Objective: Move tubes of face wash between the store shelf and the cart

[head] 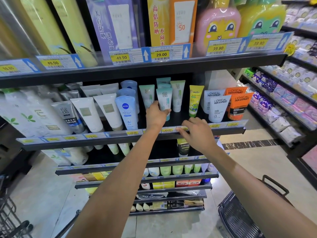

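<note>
A store shelf (223, 130) of upright tubes runs left to right across the view; a dark cart (240, 219) sits near, at lower right. The left hand (155, 115) grips a pale teal face wash tube (164, 100) low on its body, thumb and fingers curled round it; the tube stands at the front of its row. The right hand (197, 131) rests on the shelf's price rail, fingers loosely spread and holding nothing. A straight, steady movement would likely spare the neighbouring tubes close beside it.
</note>
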